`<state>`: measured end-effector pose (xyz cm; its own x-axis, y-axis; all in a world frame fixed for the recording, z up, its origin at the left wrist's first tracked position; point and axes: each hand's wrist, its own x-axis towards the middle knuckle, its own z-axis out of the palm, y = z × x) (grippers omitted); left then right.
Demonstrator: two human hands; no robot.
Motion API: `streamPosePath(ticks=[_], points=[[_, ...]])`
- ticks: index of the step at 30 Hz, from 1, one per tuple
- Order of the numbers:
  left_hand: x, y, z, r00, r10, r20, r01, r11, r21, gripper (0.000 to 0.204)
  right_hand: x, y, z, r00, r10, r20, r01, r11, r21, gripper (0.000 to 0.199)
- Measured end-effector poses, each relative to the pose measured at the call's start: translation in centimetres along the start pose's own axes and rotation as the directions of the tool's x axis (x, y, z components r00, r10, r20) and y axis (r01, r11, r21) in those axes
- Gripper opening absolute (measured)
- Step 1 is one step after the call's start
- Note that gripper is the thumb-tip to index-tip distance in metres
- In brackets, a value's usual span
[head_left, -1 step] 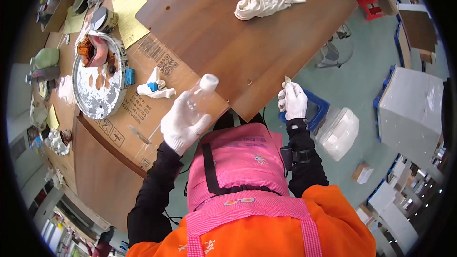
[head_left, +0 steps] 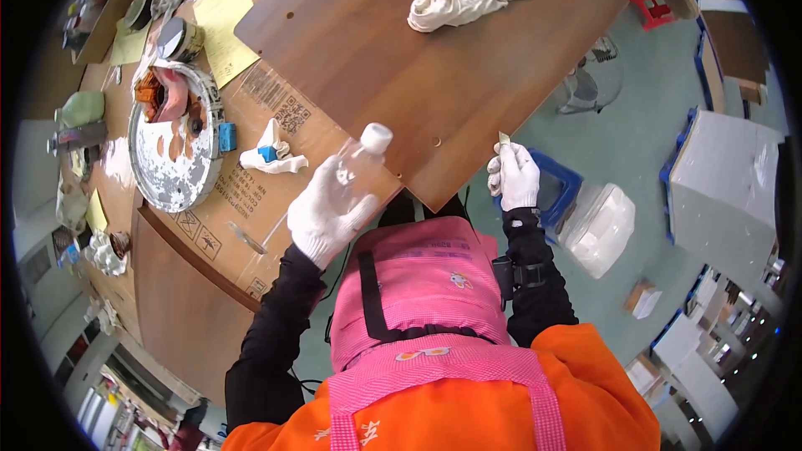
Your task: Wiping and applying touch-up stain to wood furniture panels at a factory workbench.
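My left hand (head_left: 330,213), in a white glove, is closed round a clear plastic bottle (head_left: 361,165) with a white cap (head_left: 377,139), tilted above the near left edge of a brown wooden panel (head_left: 368,50). At the panel's right edge, my gloved right hand (head_left: 515,177) pinches a small pale flat piece (head_left: 504,139); what it is made of I cannot tell. A crumpled white cloth (head_left: 468,2) lies on the far part of the panel. Near the panel's close corner there is a small round mark (head_left: 437,142).
Left of the panel, cardboard (head_left: 251,175) bears a white cloth (head_left: 276,159) with a blue block, and a paint-stained round lid (head_left: 171,175). A yellow paper (head_left: 225,42) and a tin (head_left: 177,38) lie beyond. A blue stool (head_left: 558,188) and a fan (head_left: 582,88) stand right.
My left hand has shifted slightly right and up with the bottle. My right hand stays almost in place, still pinching the pale piece.
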<state>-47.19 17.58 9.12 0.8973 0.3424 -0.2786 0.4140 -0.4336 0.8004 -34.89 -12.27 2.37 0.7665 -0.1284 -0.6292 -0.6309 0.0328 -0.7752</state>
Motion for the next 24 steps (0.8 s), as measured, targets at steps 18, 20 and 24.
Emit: streamPosePath(ticks=[18, 20, 24], points=[[4.3, 6.7, 3.2, 0.952, -0.112, 0.285, -0.093, 0.781, 0.618, 0.069, -2.0, 0.7, 0.6, 0.984, -0.113, 0.139, 0.119, 0.992, -0.04, 0.02], [3.5, 6.7, 2.9, 0.947, -0.136, 0.292, -0.083, 0.773, 0.628, 0.067, -1.9, 0.8, 0.7, 0.987, -0.094, 0.133, 0.099, 0.995, -0.029, 0.02], [1.3, 6.1, 1.8, 0.942, -0.209, 0.261, -0.004, 0.772, 0.635, 0.064, -1.5, 1.0, 0.8, 0.989, -0.093, 0.115, 0.1, 0.993, -0.063, 0.021]])
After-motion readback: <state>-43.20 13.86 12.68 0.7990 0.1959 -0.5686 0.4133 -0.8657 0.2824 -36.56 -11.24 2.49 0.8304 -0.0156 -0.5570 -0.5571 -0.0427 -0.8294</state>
